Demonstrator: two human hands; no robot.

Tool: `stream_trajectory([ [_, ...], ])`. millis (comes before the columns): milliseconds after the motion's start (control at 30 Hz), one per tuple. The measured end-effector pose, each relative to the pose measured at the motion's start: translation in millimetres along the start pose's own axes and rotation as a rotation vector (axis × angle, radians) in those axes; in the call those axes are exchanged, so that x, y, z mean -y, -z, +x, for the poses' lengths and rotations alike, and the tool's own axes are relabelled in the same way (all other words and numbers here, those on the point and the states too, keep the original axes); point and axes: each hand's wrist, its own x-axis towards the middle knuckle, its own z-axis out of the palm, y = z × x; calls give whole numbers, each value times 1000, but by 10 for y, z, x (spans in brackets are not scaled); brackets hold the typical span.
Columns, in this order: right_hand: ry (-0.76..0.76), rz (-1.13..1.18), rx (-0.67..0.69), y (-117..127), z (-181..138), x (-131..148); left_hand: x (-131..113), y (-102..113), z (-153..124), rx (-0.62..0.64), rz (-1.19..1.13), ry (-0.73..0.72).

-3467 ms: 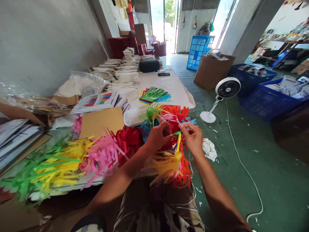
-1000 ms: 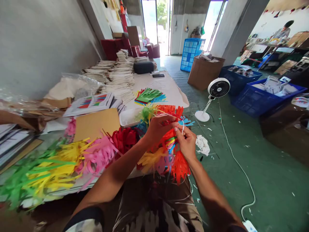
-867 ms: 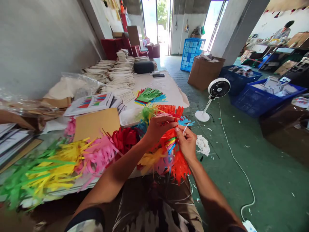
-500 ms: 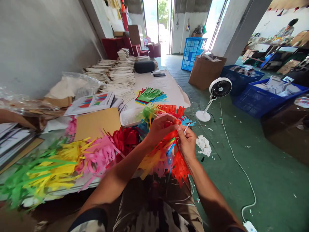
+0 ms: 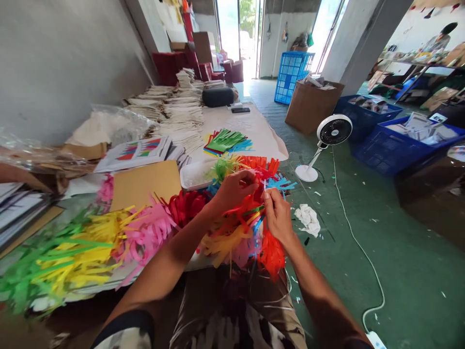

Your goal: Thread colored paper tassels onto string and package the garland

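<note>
In the head view, my right hand (image 5: 279, 213) pinches a thin white strip (image 5: 265, 184) that points upward between thumb and fingers. My left hand (image 5: 236, 190) is just left of it, fingers curled together; what they hold is hidden against the red paper behind. Under and around both hands lies a bundle of fringed paper tassels, with red fringe (image 5: 273, 254), orange fringe (image 5: 227, 242) and blue fringe (image 5: 281, 182). A light green tassel (image 5: 223, 167) sits beyond my left hand, next to a white tray (image 5: 192, 178).
Pink (image 5: 147, 237), yellow (image 5: 78, 257) and green fringe (image 5: 22, 276) line the table's near edge at left. Behind them lies a cardboard sheet (image 5: 145, 184). Fringed paper sheets (image 5: 227, 140) lie farther back. A white fan (image 5: 334, 130) stands on the floor at right, near blue crates (image 5: 388, 148).
My hands have shifted slightly left and moved a little apart. The white strip, tilted right before, now stands nearly upright in my right hand. The red tip at my left fingertips no longer shows distinctly.
</note>
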Motion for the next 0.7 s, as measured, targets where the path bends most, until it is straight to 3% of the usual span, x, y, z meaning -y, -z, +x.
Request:
stream_trajectory([
  [133,68,-64,76,3,19,-12,21,6,15,35,114,-70],
  [700,-10,-65,110,9,25,-64,-28,47,-7,52,166,-119],
])
